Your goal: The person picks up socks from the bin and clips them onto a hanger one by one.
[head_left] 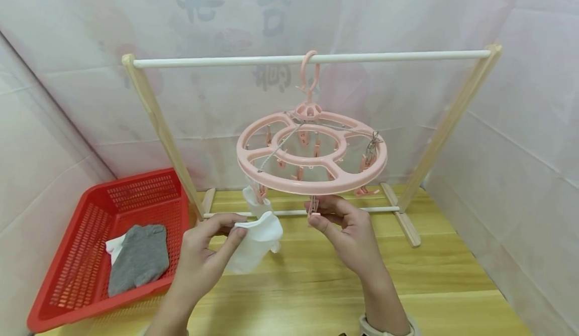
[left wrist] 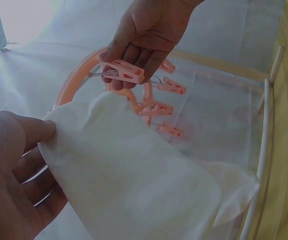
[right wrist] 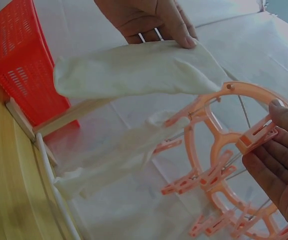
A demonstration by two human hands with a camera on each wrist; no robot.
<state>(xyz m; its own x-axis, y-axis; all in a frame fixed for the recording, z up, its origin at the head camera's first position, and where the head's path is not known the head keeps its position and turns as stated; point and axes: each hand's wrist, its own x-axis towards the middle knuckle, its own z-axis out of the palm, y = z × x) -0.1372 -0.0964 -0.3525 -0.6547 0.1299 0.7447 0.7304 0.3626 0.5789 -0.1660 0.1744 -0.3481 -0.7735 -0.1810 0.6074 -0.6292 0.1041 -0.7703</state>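
In the head view my left hand [head_left: 203, 255] pinches a white sock [head_left: 253, 248] by its edge between thumb and fingers. The sock's body droops below, to the left of my right hand [head_left: 350, 233]. Thumb and fingers of that right hand grip a pink clothespin [left wrist: 126, 71] under the front rim of a round pink clip hanger [head_left: 312, 186]. Behind the held sock, a second white sock [right wrist: 123, 155] dangles from another clothespin on the hanger. Between the held sock and the gripped clothespin there is a gap in the head view.
The hanger hooks over the white rod [head_left: 217, 62] of a wooden-legged rack [head_left: 158, 125]. At left, a red basket [head_left: 68, 245] contains a grey cloth item [head_left: 140, 260] and something white. More pink clothespins hang around the rings. Pale curtains [head_left: 203, 29] surround the wooden table [head_left: 434, 275].
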